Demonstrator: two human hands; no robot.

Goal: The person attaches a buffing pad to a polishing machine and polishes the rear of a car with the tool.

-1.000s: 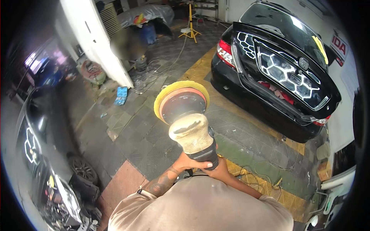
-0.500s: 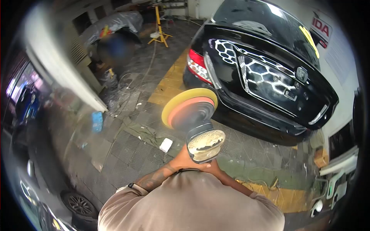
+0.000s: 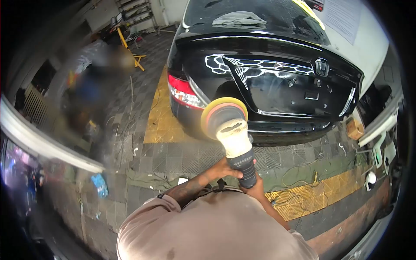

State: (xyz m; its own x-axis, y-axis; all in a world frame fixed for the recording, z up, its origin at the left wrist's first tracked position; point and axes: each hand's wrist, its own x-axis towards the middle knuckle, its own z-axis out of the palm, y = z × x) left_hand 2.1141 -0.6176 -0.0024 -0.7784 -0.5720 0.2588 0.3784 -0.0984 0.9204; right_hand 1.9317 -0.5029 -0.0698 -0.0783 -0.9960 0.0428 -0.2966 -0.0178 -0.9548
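I hold a car polisher with a cream-covered head and black rear grip. Its round yellow-edged foam pad faces the rear of a black car; whether pad and paint touch I cannot tell. My left hand closes on the black grip from the left side, its thumb lying against it. Around the lower end of the same grip, my right hand is closed, partly hidden by the tool. White hexagon-shaped light reflections show on the boot lid.
A grey cloth lies below the rear window. Left of the car are a yellow stand and a blurred person. A blue packet and cables lie on the tiled floor. A cardboard box stands at right.
The view has turned right and come nearer the car. The polisher has tipped, so its black grip now points toward me and its pad sits closer to the car's rear.
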